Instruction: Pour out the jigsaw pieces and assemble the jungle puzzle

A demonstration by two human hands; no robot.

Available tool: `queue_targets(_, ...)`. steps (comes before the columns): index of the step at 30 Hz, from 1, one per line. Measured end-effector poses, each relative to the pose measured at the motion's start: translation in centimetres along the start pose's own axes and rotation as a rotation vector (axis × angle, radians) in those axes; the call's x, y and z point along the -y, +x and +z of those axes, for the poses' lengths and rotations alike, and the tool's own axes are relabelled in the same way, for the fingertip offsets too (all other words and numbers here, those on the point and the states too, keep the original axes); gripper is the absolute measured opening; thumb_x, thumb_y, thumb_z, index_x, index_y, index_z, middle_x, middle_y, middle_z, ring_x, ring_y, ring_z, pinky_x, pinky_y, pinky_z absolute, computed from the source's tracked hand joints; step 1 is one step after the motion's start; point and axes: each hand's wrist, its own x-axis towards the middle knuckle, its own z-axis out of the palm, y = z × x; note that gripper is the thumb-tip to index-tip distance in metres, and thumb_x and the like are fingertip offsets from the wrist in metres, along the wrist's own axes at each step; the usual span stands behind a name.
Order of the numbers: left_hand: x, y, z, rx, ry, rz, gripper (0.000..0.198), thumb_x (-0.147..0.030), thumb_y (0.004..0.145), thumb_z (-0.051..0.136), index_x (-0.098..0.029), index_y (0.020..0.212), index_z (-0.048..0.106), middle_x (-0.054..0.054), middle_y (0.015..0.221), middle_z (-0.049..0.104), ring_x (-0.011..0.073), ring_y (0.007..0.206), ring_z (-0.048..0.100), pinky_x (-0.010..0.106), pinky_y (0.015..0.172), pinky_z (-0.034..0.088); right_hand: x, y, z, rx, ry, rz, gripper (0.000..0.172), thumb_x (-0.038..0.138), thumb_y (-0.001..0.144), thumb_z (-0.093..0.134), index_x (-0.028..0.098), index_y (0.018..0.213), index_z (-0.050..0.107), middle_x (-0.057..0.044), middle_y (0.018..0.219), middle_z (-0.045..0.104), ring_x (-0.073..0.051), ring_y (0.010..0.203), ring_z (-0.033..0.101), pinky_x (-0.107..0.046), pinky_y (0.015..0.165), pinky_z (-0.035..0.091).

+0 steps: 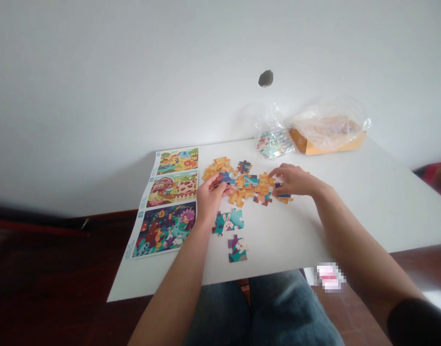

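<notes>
The fingers (220, 188) of the left hand (209, 198) are closed on a blue cardboard jigsaw piece (225, 178) beside a loose heap of orange cardboard jigsaw pieces (249, 188) on a white table (368, 216), while whether a dark blue cardboard jigsaw piece (283, 195) is gripped by the right hand (292, 181) cannot be told.

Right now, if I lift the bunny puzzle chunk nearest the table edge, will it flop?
The bunny puzzle chunk looks like thick card, so probably stiff and light. Its pieces seem only pressed together, so they might separate if lifted by a corner.
</notes>
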Motion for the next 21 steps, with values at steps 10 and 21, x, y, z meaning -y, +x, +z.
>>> queue_targets(10, -0.2, 0.4, -1.6, -0.107, 0.817, 0.634, 0.025, -0.020, 0.081, 0.069, -0.021, 0.105, 0.076, 0.008, 0.108, 0.064, 0.0188, 0.087, 0.065, 0.039, 0.089, 0.057, -2.5, -0.8, -2.2, -0.246, 0.109, 0.152, 0.031, 0.044, 0.076, 0.071, 0.020, 0.096, 0.072, -0.006, 0.092, 0.068, -0.021, 0.081, 0.062, -0.033, 0.075, 0.046)
queue_targets(21, -0.2, 0.6, -1.6, -0.038, 0.902, 0.669, 0.020, -0.019, 0.079, 0.069, -0.020, 0.097, 0.077, 0.008, 0.100, 0.067, 0.0244, 0.099, 0.064, 0.041, 0.096, 0.051, -0.5, -1.3, -0.9, 0.169, 0.069, 0.065, 0.050, 0.046, 0.062, 0.085, 0.026, 0.106, 0.070, -0.005, 0.104, 0.059, -0.022, 0.089, 0.063, -0.030, 0.075, 0.047)
